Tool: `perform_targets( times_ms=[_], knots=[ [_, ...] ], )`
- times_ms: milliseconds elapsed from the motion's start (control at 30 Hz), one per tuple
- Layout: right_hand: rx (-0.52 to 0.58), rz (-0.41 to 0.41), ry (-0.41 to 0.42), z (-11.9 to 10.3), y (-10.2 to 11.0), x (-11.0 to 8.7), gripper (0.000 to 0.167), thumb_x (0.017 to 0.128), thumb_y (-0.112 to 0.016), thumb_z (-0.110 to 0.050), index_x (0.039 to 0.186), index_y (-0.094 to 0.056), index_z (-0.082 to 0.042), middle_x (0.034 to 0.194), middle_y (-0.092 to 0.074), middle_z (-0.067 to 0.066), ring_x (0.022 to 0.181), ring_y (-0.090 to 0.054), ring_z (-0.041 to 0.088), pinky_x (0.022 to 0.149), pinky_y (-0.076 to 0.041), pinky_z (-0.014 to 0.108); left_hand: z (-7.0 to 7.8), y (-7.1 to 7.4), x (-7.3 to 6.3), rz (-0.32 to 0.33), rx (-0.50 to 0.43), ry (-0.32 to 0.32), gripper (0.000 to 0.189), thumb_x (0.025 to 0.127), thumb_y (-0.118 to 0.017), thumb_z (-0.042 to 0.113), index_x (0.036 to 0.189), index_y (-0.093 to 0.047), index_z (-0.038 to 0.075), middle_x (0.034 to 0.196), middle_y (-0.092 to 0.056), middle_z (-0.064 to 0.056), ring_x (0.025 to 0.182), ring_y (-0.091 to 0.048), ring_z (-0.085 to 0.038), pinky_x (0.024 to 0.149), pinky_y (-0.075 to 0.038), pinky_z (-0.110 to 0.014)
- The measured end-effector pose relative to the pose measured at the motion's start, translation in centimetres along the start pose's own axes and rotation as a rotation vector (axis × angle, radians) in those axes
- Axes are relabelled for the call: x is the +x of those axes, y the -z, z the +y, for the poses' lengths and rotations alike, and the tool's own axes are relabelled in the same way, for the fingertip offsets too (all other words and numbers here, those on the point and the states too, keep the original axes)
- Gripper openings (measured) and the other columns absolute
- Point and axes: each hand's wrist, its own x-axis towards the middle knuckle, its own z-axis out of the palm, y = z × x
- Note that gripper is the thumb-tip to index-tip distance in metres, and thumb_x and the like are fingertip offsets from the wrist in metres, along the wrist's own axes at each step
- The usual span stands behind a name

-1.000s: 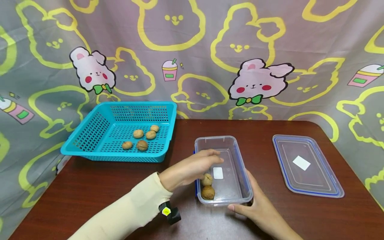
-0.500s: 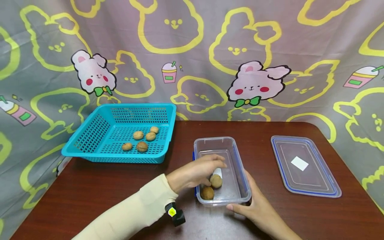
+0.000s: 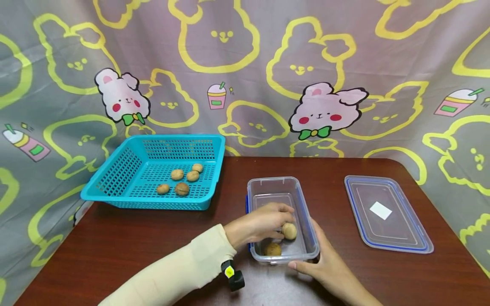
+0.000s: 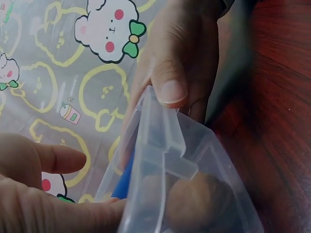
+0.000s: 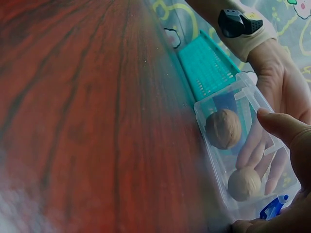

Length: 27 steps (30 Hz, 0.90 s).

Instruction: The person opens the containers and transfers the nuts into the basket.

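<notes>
A clear plastic food container (image 3: 271,199) with a blue side clip stands on the table before me. Two walnuts lie inside: a pale walnut (image 3: 289,231) by the right wall and a browner walnut (image 3: 273,250) at the near end. My left hand (image 3: 266,223) reaches in over the left rim, its fingertips right at the pale walnut. Through the clear wall in the right wrist view, the left fingers (image 5: 251,145) look extended beside that pale nut. My right hand (image 3: 325,261) grips the container's near right corner, the thumb (image 5: 281,125) over the near end wall.
A turquoise slotted basket (image 3: 130,180) at the back left holds several walnuts (image 3: 177,174). To the right lies the flat clear lid (image 3: 394,193) with a blue seal and white label. A patterned cloth (image 3: 245,80) hangs behind the brown table (image 3: 183,225).
My left hand has moved right and deeper into the container. The pale walnut has shifted from the left wall toward the right; the browner one has moved slightly right. My right hand keeps its grip.
</notes>
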Motion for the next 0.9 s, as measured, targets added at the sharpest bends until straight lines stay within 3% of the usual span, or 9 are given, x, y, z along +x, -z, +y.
perform_targets(
  times_ms=[233,300,367,433,667,767,900],
  knots=[
    [0.004,-0.006,0.017,0.1,-0.1,-0.1,0.116,0.079,-0.092,-0.027,0.167,-0.017,-0.018,0.162,-0.043,0.022,0.141,-0.047,0.039,0.113,-0.040,0.060,-0.6,-0.7,0.4,-0.006,-0.043,-0.011,0.052,0.093,-0.057,-0.006,0.144,-0.049,-0.011,0.142,-0.052,-0.027,0.119,-0.059,-0.029,0.113,-0.049,-0.060],
    [0.007,-0.007,0.011,0.0,-0.1,-0.1,0.116,0.080,-0.092,-0.027,0.168,-0.016,-0.017,0.163,-0.041,0.022,0.142,-0.046,0.040,0.112,-0.038,0.067,-0.7,-0.9,0.4,-0.005,-0.043,-0.015,0.052,0.092,-0.058,-0.008,0.143,-0.050,-0.011,0.145,-0.049,-0.027,0.120,-0.059,-0.029,0.112,-0.050,-0.058],
    [0.007,-0.009,0.006,0.0,0.0,-0.1,0.116,0.080,-0.091,-0.028,0.168,-0.016,-0.018,0.163,-0.041,0.022,0.141,-0.047,0.039,0.113,-0.038,0.066,-0.7,-1.1,0.5,-0.001,-0.036,-0.020,0.053,0.091,-0.059,-0.009,0.144,-0.051,-0.011,0.148,-0.046,-0.027,0.124,-0.058,-0.031,0.111,-0.051,-0.057],
    [-0.004,-0.006,0.003,0.0,0.0,-0.1,0.116,0.080,-0.091,-0.028,0.168,-0.016,-0.019,0.163,-0.043,0.020,0.140,-0.048,0.037,0.113,-0.040,0.062,-0.7,-1.2,0.6,-0.001,-0.026,-0.025,0.055,0.090,-0.060,-0.010,0.144,-0.052,-0.010,0.149,-0.047,-0.027,0.125,-0.058,-0.032,0.110,-0.052,-0.056],
    [-0.019,0.000,0.012,0.3,-0.1,-0.1,0.114,0.080,-0.091,-0.028,0.167,-0.019,-0.021,0.162,-0.045,0.016,0.136,-0.052,0.023,0.108,-0.041,0.020,-1.1,-1.3,0.7,-0.043,-0.030,-0.014,0.055,0.087,-0.059,-0.014,0.142,-0.052,-0.012,0.133,-0.054,-0.022,0.100,-0.063,-0.024,0.102,-0.059,-0.050],
    [-0.005,-0.008,0.012,0.4,0.0,-0.1,0.113,0.081,-0.091,-0.028,0.167,-0.018,-0.021,0.162,-0.045,0.017,0.136,-0.052,0.021,0.107,-0.040,0.017,-1.2,-1.1,0.6,-0.065,-0.034,-0.008,0.054,0.088,-0.060,-0.015,0.141,-0.051,-0.014,0.126,-0.054,-0.017,0.096,-0.063,-0.022,0.101,-0.060,-0.047],
    [-0.001,-0.010,0.016,0.3,-0.1,-0.1,0.113,0.081,-0.091,-0.027,0.167,-0.018,-0.023,0.161,-0.047,0.015,0.135,-0.052,0.021,0.107,-0.041,0.020,-1.1,-0.8,0.4,-0.068,-0.006,-0.035,0.050,0.085,-0.063,-0.016,0.134,-0.058,-0.014,0.108,-0.060,-0.011,0.090,-0.062,-0.017,0.088,-0.062,-0.029]
  ],
)
